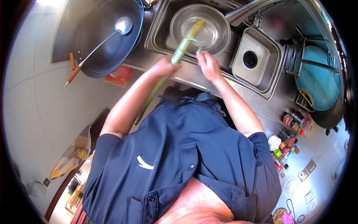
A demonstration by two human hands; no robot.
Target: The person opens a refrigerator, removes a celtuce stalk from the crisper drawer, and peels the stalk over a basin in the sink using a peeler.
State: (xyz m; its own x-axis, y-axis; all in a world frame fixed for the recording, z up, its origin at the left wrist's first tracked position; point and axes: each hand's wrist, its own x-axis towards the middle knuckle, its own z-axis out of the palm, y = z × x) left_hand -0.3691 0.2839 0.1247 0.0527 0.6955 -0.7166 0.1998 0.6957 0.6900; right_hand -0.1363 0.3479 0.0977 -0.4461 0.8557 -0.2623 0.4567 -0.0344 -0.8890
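A long pale green stalk (181, 50) slants over the sink's front edge, its yellowish tip above a round metal basin (175, 24) in the left sink bowl. My left hand (165, 66) is wrapped round the stalk near its middle, and the lower end hangs down beside my left forearm. My right hand (209, 66) is just right of the stalk, fingers pinched on a thin green strip (197, 44) that curves away from the stalk.
A dark wok (108, 48) with a metal ladle (123, 25) stands at the left. Right of the basin are a smaller sink bowl (257, 76) and a faucet (242, 14). A blue-green round board (317, 74), bottles (289, 121) and a small fan (291, 186) are farther right.
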